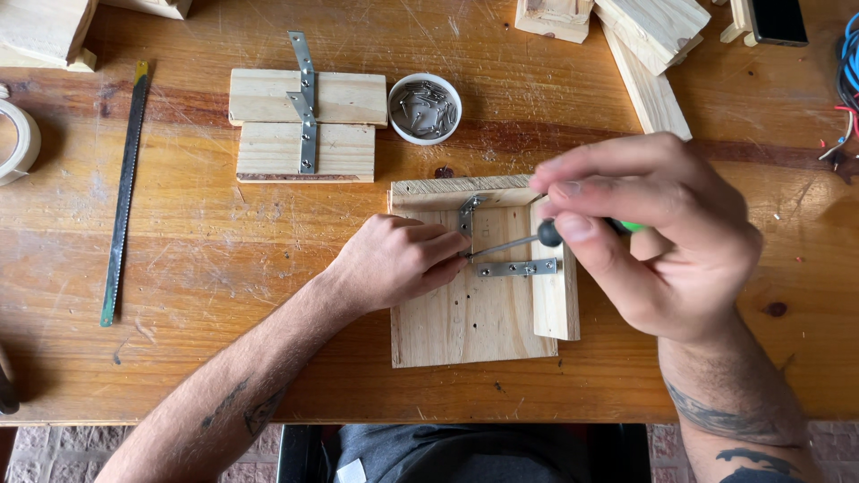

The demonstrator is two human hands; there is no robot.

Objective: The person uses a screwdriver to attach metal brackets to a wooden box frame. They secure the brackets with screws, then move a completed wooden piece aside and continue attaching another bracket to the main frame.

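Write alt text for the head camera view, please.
A right hand turns a screwdriver on a metal bracket fixed to a wooden piece, while the left hand steadies it on a wooden table. A bowl of screws stands behind.

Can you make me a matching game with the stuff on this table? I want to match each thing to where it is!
Things:
1. saw blade
2. white bowl of screws
3. screwdriver
4. roll of tape

Places:
A. in the right hand
B. at the table's far left edge
C. lying lengthwise, left of the wood blocks
D. just right of those wood blocks

Pairs: 1-C, 2-D, 3-A, 4-B
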